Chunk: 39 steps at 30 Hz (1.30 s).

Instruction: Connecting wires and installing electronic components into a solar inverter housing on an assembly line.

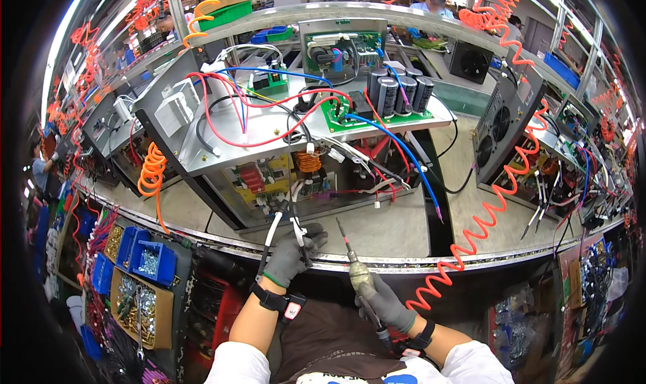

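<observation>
My left hand [286, 260], in a grey glove, is closed round black-and-white cables [272, 231] hanging at the front of an open metal chassis [229, 157]. My right hand [387, 306], gloved too, grips a power screwdriver [359, 272], its long thin bit pointing up and away over the bench edge. The bit touches nothing. On the chassis top sit a green circuit board [340, 118] with several black capacitors [387, 98], and loose red wires [256, 143]. Through the open front a copper coil [309, 162] shows. What the left fingertips press on is partly hidden.
Orange coiled air hoses [464, 239] hang at the right and a shorter coil [153, 169] at the left. Blue bins [153, 261] and a cardboard box [145, 310] of screws stand lower left. Another chassis [505, 128] is at the right. People work beyond the bench.
</observation>
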Each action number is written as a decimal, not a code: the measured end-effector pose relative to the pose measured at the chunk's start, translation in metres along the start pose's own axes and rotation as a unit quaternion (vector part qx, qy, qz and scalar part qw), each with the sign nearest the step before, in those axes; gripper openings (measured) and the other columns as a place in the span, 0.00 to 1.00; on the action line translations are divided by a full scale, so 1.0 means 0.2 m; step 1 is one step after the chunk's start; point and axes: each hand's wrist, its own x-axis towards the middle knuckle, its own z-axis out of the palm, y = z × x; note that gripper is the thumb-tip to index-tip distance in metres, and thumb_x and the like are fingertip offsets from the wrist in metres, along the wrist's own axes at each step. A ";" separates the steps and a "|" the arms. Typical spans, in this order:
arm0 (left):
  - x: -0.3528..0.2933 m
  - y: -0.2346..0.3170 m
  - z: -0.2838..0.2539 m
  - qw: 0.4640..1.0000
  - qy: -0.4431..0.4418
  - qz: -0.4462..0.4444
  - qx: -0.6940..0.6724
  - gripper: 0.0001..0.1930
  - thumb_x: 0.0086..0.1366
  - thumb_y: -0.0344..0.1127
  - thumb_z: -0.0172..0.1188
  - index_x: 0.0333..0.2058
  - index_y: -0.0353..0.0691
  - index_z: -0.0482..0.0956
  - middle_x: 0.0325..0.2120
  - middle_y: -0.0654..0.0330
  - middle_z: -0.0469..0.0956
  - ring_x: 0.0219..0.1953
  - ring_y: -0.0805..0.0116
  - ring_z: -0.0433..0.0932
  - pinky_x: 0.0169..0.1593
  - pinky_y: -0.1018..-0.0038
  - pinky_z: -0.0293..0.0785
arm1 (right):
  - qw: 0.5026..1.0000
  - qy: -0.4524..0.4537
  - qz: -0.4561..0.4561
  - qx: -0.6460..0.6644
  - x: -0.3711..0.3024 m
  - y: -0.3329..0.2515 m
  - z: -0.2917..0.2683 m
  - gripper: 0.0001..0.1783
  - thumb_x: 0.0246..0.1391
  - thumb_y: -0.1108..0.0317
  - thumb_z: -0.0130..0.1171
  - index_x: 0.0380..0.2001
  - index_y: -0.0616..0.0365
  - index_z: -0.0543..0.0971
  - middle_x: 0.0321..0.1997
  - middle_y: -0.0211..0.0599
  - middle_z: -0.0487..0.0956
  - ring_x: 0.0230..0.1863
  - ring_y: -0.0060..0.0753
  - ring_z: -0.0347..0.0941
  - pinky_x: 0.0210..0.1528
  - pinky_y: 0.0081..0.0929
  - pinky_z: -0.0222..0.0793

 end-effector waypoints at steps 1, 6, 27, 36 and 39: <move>-0.01 -0.01 -0.01 1.000 0.001 -0.003 0.002 0.16 0.62 0.28 0.55 0.47 0.24 0.72 0.42 0.48 0.77 0.44 0.56 0.79 0.47 0.71 0.78 | 1.000 0.001 0.001 0.004 -0.01 0.01 0.01 0.21 0.62 0.51 0.46 0.47 0.55 0.62 0.28 0.33 0.70 0.21 0.23 0.70 0.23 0.22 0.70; -0.02 -0.03 0.04 0.996 -0.030 0.054 0.063 0.18 0.66 0.36 0.54 0.49 0.28 0.69 0.43 0.47 0.76 0.42 0.58 0.79 0.46 0.68 0.79 | 0.999 -0.035 -0.013 -0.021 -0.05 0.01 0.04 0.21 0.62 0.60 0.51 0.52 0.58 0.62 0.31 0.28 0.69 0.25 0.17 0.67 0.27 0.20 0.68; -0.02 -0.06 0.11 0.993 -0.095 0.057 0.038 0.23 0.66 0.33 0.51 0.58 0.29 0.63 0.55 0.44 0.68 0.59 0.50 0.68 0.61 0.60 0.67 | 0.998 -0.029 -0.005 -0.051 -0.06 0.07 -0.01 0.21 0.61 0.57 0.53 0.49 0.59 0.64 0.32 0.31 0.71 0.29 0.18 0.67 0.31 0.22 0.67; -0.03 -0.02 0.11 0.991 -0.018 0.040 0.128 0.20 0.68 0.42 0.54 0.48 0.30 0.69 0.42 0.46 0.76 0.42 0.61 0.79 0.43 0.73 0.79 | 0.997 -0.034 0.009 -0.061 -0.08 0.04 0.02 0.20 0.61 0.56 0.52 0.48 0.59 0.65 0.32 0.31 0.71 0.29 0.18 0.67 0.31 0.22 0.67; -0.04 0.00 0.12 0.984 -0.011 0.049 0.169 0.21 0.66 0.47 0.56 0.44 0.32 0.71 0.35 0.49 0.78 0.34 0.65 0.80 0.34 0.77 0.79 | 0.997 -0.030 -0.005 -0.074 -0.06 0.11 0.02 0.21 0.61 0.55 0.52 0.48 0.59 0.65 0.33 0.31 0.71 0.32 0.18 0.66 0.36 0.22 0.67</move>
